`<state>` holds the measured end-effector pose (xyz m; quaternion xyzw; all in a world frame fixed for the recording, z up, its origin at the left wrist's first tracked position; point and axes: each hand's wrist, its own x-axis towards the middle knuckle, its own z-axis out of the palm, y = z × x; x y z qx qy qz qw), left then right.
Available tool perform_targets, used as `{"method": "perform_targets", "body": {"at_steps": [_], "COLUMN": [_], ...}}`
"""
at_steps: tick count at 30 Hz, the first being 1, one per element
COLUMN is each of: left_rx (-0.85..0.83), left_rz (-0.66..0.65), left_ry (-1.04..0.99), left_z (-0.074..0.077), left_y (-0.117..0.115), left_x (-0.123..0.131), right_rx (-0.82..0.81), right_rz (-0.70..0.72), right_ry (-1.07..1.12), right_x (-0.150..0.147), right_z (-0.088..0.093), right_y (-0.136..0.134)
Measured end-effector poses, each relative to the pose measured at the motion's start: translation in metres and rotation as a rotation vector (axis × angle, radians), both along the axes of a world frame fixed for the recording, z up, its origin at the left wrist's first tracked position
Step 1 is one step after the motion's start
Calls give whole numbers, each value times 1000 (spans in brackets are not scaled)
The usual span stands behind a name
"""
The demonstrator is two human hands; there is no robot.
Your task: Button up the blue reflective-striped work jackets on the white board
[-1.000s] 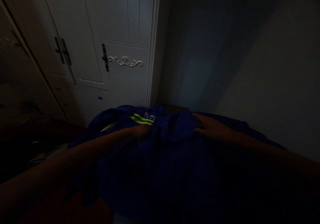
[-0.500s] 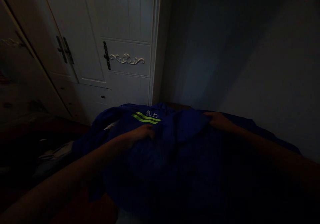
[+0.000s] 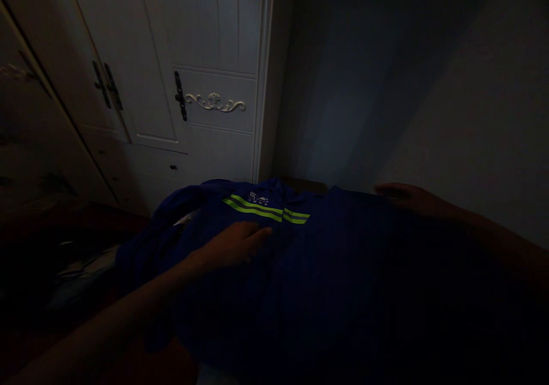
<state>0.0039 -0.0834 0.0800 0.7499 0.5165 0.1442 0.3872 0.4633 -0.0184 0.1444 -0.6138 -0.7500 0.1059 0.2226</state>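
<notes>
Cloth of deep blue spreads out before us: a garment point(image 3: 326, 259) lying front up, its sleeve bunched at the left. Across its chest we see yellow-green stripes point(image 3: 253, 208), broken at the middle line of the front, with small white lettering point(image 3: 258, 198) just above them on the left side. Our left hand point(image 3: 235, 245) rests on the front just below the stripes, palm down, fingers close together and a little bent; we cannot tell whether they pinch any cloth. Our right hand point(image 3: 403, 197) is at the garment's far right edge, fingers stretched out, but shadow hides its underside, so we cannot tell whether it grips the fabric there. Beyond the garment stands a white wardrobe point(image 3: 214, 150) with dark handles point(image 3: 180, 96) and a carved scroll ornament point(image 3: 215, 103). To the right of it we face a dim, bare wall point(image 3: 429, 116). At the lower left we make out a dark red surface point(image 3: 171, 362).
</notes>
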Motion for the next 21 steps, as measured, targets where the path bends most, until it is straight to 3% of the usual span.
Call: {"method": "perform_targets", "body": {"at_steps": [2,3,5,8,11,15,18,21], "left_rx": [363,487,603,560,513,516,502,479], "left_rz": [-116,-216,-424,-512,-487,-466,-459,-448], "left_ry": [35,44,86,197,203,171,149,131], "left_z": [9,6,-13,-58,-88,-93,-89,-87], "left_y": [2,3,6,12,15,13,11,10], "left_x": [17,27,47,66,68,63,64,66], "right_rx": [34,57,159,171,40,-172,-201,-109], "right_rz": [63,98,156,192,202,183,113,68], "right_ry": [-59,-110,-253,-427,-460,-475,-457,-395], "right_x": [-31,-49,-87,-130,-141,-132,-136,-163], "right_z": [3,2,-7,-36,-73,-104,-105,-101], "right_y": [15,24,42,68,86,101,114,124]}}
